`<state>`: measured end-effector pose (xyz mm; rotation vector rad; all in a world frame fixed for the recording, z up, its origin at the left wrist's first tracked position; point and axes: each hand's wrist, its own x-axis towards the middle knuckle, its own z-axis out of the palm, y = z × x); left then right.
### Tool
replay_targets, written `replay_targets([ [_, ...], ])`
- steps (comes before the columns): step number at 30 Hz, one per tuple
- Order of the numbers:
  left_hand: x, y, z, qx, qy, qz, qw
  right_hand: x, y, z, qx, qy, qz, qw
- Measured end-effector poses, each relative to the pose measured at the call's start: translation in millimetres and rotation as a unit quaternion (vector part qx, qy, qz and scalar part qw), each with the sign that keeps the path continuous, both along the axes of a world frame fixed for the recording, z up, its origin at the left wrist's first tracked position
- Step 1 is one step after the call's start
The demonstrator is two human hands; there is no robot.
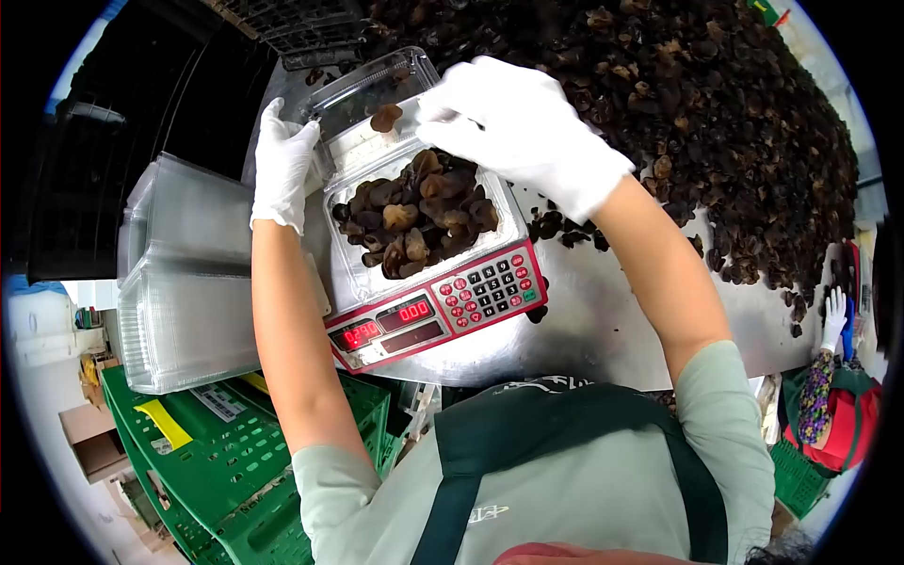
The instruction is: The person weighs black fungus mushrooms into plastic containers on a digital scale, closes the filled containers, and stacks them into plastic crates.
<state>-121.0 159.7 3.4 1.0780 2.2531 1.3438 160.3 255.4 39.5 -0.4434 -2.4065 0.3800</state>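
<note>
A clear plastic clamshell box [341, 202] lies open on a red and white digital scale [461, 299]. Dark brown mushrooms [414, 212] fill its lower half, and one mushroom piece [385, 118] is by the raised lid. My left hand [285, 165], in a white glove, is at the box's left edge with thumb and fingers apart. Above the box's upper right, my gloved right hand [513, 122] has its fingers pressed together; what they hold, if anything, is hidden. Red digits glow on the scale, 0.00 on one display.
A large heap of dark mushrooms [716, 122] covers the back and right of the metal table [603, 330]. Stacked clear boxes [188, 301] stand at left above green crates [235, 461]. A black crate [311, 33] is at the back. Another person [833, 405] is at far right.
</note>
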Motion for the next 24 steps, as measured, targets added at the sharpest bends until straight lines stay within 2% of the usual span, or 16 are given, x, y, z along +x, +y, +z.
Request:
replay_targets([
  [1, -1.8, -1.0, -1.0, 0.043, -0.048, -0.009, 0.998, -19.3, 6.4, -5.3, 0.004, -0.025, -0.015, 1.0],
  [2, 2.4, -1.8, 3.5, 0.044, -0.047, -0.011, 0.998, -37.6, 11.2, -10.9, 0.017, -0.058, -0.012, 0.998],
  [4, 15.9, -3.3, 17.9, 0.068, -0.148, -0.029, 0.986, -67.5, 13.5, -10.3, 0.02, -0.144, 0.003, 0.989],
  [7, 25.7, -6.8, 26.1, 0.04, -0.135, -0.01, 0.99, -106.1, 28.5, -25.3, -0.019, -0.269, 0.015, 0.963],
  [9, 24.0, -5.5, 22.5, 0.059, -0.152, -0.011, 0.987, -95.3, 29.6, -16.6, -0.019, -0.197, 0.013, 0.98],
  [10, 25.5, -7.9, 23.7, 0.069, -0.165, -0.006, 0.984, -84.5, 27.8, -11.2, -0.105, -0.149, 0.024, 0.983],
  [11, 26.4, -8.9, 23.0, 0.079, -0.178, -0.001, 0.981, -65.2, 23.0, 0.4, -0.103, -0.153, 0.023, 0.983],
  [13, 22.4, -8.7, 18.5, 0.087, -0.179, -0.004, 0.98, -19.8, 7.5, 21.5, -0.216, -0.062, 0.133, 0.965],
  [15, 20.0, -8.7, 18.4, 0.075, -0.19, -0.02, 0.979, 10.8, -13.8, 23.0, -0.175, -0.064, 0.19, 0.964],
  [16, 4.3, -6.2, 3.5, 0.078, -0.143, -0.046, 0.986, 18.8, -27.0, 13.1, -0.135, -0.072, 0.173, 0.973],
  [17, -1.7, -5.5, -2.1, 0.078, -0.144, -0.044, 0.986, 24.5, -41.6, -0.5, -0.096, -0.078, 0.157, 0.98],
  [18, -5.8, -5.3, -4.6, 0.052, -0.108, -0.035, 0.992, 26.8, -56.5, -5.4, -0.02, -0.101, 0.099, 0.99],
  [19, -8.1, -5.8, -6.5, 0.026, -0.07, -0.026, 0.997, 28.7, -59.6, -17.1, 0.036, -0.061, 0.085, 0.994],
  [22, -12.1, -12.3, -5.7, -0.067, 0.132, 0.0, 0.989, 26.9, -41.3, -10.2, -0.118, -0.015, 0.085, 0.989],
  [23, -8.8, -16.5, -2.2, -0.086, 0.199, 0.022, 0.976, 27.2, -32.8, -15.3, -0.231, 0.098, 0.098, 0.963],
  [24, -9.2, -19.2, 1.8, -0.086, 0.2, 0.025, 0.976, 35.9, -33.5, -0.1, -0.375, 0.145, 0.086, 0.912],
])
